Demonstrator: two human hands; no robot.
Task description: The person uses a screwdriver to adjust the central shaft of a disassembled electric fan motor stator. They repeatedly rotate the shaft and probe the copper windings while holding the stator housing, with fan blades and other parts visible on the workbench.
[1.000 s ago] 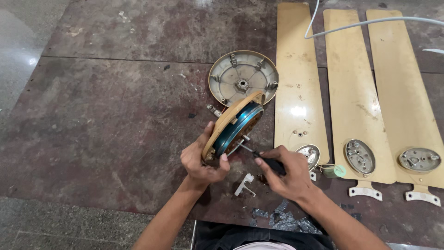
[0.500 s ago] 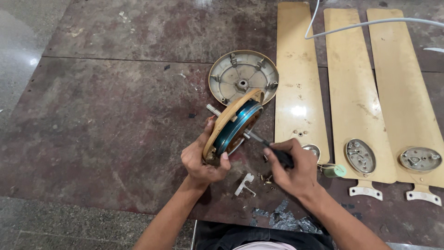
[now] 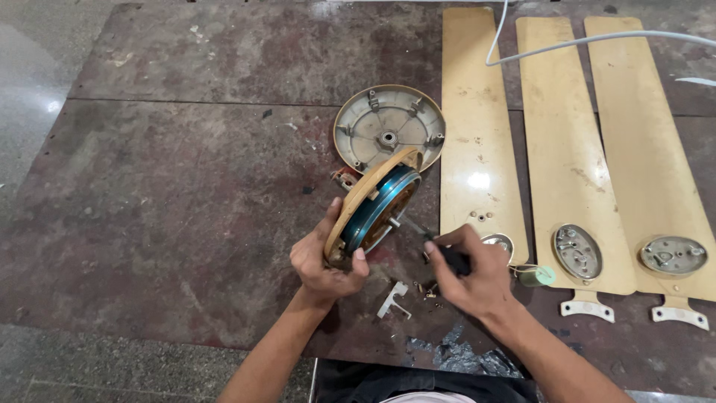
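Since the earlier frame the right hand (image 3: 466,275), clamped on a dark-handled screwdriver (image 3: 440,250), had drawn back slightly from the fan motor (image 3: 373,205), which the left hand (image 3: 322,260) gripped on edge near the floor slab's front edge, with the round cover (image 3: 388,134) behind, three blades (image 3: 567,149) rightward, and a small bracket (image 3: 393,300) below.

I sit over a dark mottled reddish-brown stone slab (image 3: 186,194), worn and scratched, with a seam line running across it near the top. Left of it and along the near edge I see a grey speckled polished floor (image 3: 30,89) that catches a bright glare of light on the left. Small chips and dust specks are scattered over the slab. No walls, windows or furniture show from here.
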